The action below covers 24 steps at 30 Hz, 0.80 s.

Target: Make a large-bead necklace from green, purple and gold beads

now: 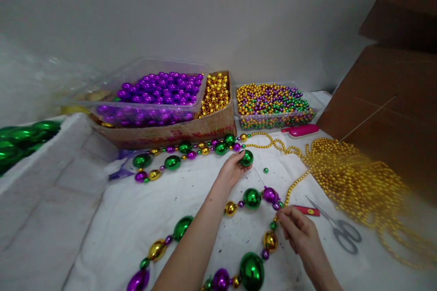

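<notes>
My left hand [232, 169] is closed around a large shiny green bead [247, 158] above the white cloth. A thin thread shows below that hand, running down to a purple bead [270, 194] on the strand. With fingertips pinched together, my right hand [300, 231] grips the bead strand [270, 240] where it meets the gold bead chain [294, 185]. The strand mixes green, gold and purple beads of several sizes and loops toward me, partly hidden by my left forearm. One small loose green bead [266, 170] lies between the hands.
Grey-handled scissors [345, 233], a red object [309, 210] and piled gold bead chains [358, 186] lie at right. Behind are a tub of purple beads [160, 93], a tub of mixed beads [273, 104] and a finished-looking strand [172, 162]. A cardboard box [372, 82] stands right.
</notes>
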### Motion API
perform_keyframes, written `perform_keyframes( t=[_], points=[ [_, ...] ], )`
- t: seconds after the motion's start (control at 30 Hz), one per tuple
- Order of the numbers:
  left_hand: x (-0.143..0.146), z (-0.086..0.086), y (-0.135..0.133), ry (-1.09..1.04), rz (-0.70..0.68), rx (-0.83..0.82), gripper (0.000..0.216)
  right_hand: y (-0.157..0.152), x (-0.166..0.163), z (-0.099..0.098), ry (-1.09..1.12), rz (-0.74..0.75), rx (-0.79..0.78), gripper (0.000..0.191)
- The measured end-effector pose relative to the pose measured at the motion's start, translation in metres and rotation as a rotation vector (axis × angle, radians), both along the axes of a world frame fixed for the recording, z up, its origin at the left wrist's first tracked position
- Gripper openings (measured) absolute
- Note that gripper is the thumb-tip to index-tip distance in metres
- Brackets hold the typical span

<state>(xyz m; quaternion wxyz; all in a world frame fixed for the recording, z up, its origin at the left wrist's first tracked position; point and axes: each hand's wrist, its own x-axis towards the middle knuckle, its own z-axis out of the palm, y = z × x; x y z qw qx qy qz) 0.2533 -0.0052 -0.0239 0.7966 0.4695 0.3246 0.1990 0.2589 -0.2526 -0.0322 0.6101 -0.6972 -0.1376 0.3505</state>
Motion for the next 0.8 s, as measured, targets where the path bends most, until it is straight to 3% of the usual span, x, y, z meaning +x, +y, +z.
perform_keyframes(
  t=[0.33, 0.8],
  points=[
    [-0.025, 0.003, -0.021, -0.310, 0.012, -0.271, 0.017, 0.005, -0.006, 0.009, -0.019, 0.037, -0.042, 0.038],
    [-0.026, 0.004, -0.032, -0.313, 0.075, -0.148, 0.033, 0.005, -0.007, 0.006, -0.028, 0.035, -0.054, 0.037]
  ],
)
